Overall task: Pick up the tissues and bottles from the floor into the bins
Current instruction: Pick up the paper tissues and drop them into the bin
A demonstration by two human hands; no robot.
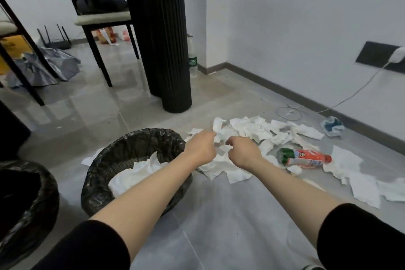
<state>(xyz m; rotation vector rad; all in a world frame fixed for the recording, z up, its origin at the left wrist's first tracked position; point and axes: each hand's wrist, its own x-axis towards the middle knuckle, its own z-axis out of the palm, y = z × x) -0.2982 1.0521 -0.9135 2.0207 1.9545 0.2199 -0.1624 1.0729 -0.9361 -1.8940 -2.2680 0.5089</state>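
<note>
- Both hands are out over the near edge of the tissues (258, 129), a white scatter on the floor (219, 215) that runs from 12 o'clock round to 4 o'clock of the hands.
- The left hand (200, 148) has its fingers curled tight. A tuft of paper stands up right at its fingertips, so I'd say it's pinching a tissue.
- The right hand (243, 152) is curled in too, knuckles up, sitting on the paper just beside the left. Its fingertips are turned away from me, so I can't tell whether it has hold of anything.
- What matters for the coming move is the lined bin (140, 136). It's at about 8 o'clock from the left hand, its rim passing right under that forearm, with some tissue already inside. The left hand is the nearer one and looks to have a short swing back to drop its paper.
- The bottle (304, 158) lies on its side at 3 o'clock of the right hand, near but apart from it. Its long axis runs 9-to-3, green end toward the hand, so it's the right hand's to take.
- A second bin (43, 182) sits further off at 8 o'clock.
- Another bottle (192, 59) stands upright at 12 o'clock, beside the black column (157, 39).
</note>
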